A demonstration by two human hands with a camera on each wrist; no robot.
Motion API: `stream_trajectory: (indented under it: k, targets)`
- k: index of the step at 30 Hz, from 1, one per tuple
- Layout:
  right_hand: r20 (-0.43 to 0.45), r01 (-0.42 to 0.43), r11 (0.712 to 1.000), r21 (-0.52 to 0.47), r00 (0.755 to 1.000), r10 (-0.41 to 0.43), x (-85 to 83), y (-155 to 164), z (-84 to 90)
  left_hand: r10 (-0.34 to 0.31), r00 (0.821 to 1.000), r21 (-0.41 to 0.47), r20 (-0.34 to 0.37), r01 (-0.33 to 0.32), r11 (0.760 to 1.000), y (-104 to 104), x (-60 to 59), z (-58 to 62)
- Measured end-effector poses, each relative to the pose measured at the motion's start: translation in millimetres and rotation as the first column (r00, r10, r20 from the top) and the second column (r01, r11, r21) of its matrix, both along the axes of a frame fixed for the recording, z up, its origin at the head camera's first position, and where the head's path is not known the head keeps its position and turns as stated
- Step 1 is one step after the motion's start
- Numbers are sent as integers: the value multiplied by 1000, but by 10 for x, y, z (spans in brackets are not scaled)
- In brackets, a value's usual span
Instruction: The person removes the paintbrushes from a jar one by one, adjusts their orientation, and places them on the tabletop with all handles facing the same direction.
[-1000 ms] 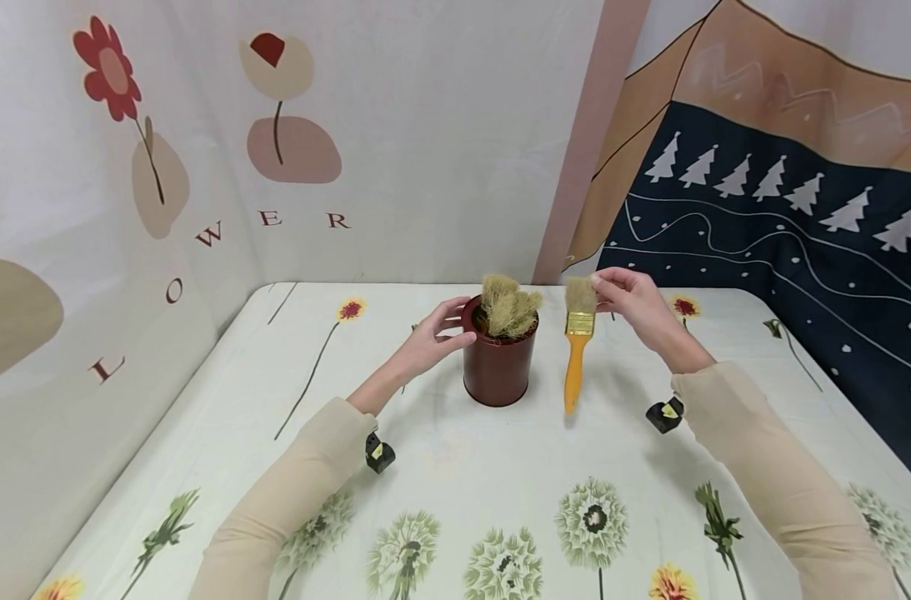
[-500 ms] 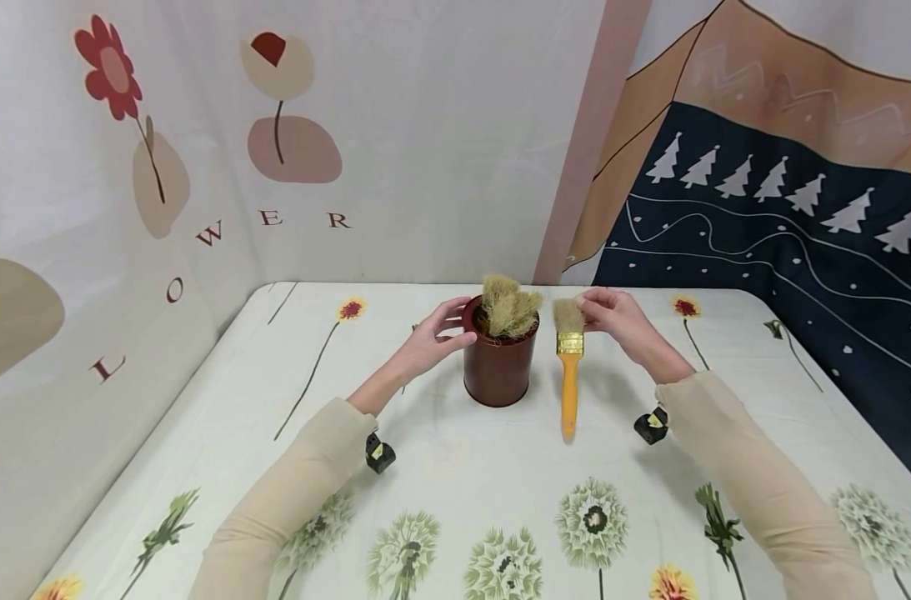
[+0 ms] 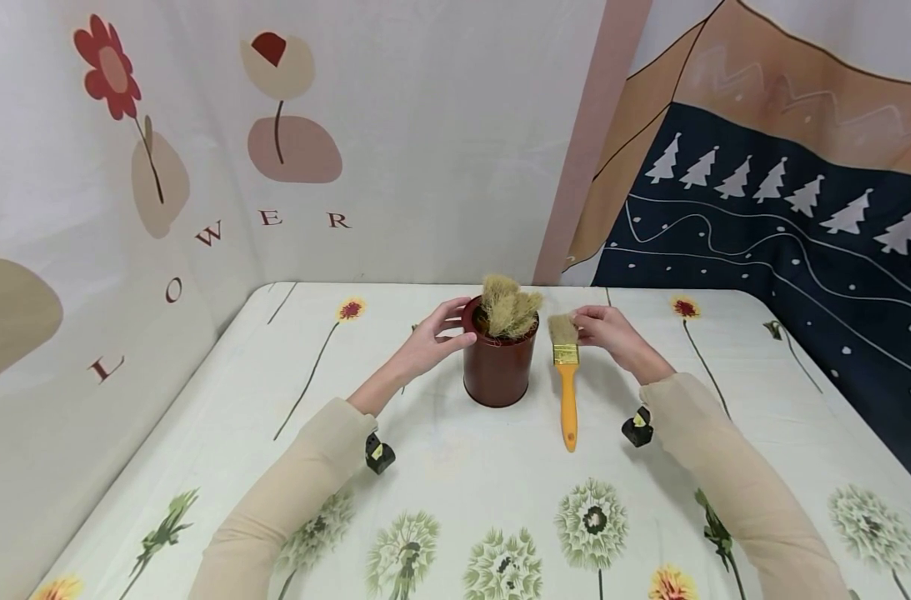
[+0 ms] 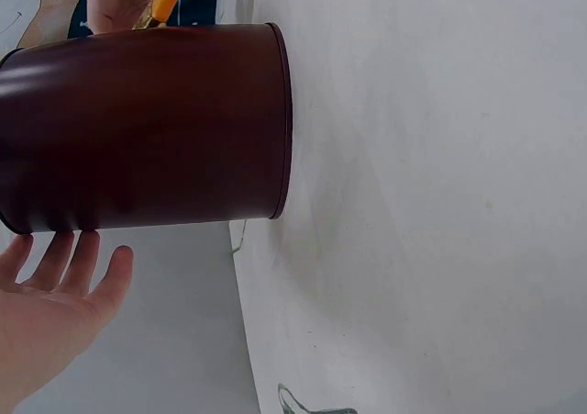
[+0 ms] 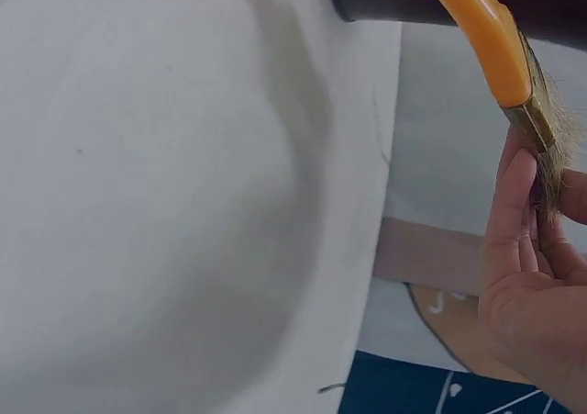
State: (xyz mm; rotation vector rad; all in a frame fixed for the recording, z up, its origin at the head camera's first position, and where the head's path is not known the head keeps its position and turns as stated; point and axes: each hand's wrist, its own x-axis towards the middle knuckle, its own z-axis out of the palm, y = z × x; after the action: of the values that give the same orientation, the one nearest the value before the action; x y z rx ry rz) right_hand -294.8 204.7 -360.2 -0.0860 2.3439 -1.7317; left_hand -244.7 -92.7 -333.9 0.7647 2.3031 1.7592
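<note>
A dark red can (image 3: pixel 498 367) stands at the table's middle with several bristle heads (image 3: pixel 509 307) sticking out of its top. My left hand (image 3: pixel 442 334) rests against the can's left rim; the left wrist view shows its fingers (image 4: pixel 73 267) straight beside the can (image 4: pixel 147 129). My right hand (image 3: pixel 600 328) pinches the bristles of a paintbrush (image 3: pixel 567 375) with an orange handle, just right of the can. The handle points toward me, its tip low near the tablecloth. In the right wrist view the fingers (image 5: pixel 514 221) clamp the bristles below the brass ferrule of the brush (image 5: pixel 486 38).
The table carries a white cloth (image 3: pixel 455 467) printed with flowers. Patterned backdrops rise behind and at both sides. Small black wrist-mounted cameras (image 3: pixel 379 453) (image 3: pixel 638 427) hang under both sleeves.
My right hand has come down and to the left with the brush, bringing it closer to the can and lowering the handle tip toward the cloth. The left hand has stayed put.
</note>
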Motion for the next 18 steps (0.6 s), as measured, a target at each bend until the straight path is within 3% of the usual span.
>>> stream_trajectory:
  k: [18]
  targets:
    - [108,9,1000,15,994,-11,-197,-11,-263,-1,1000,-1,-1,1,1000,-4,-3,-8]
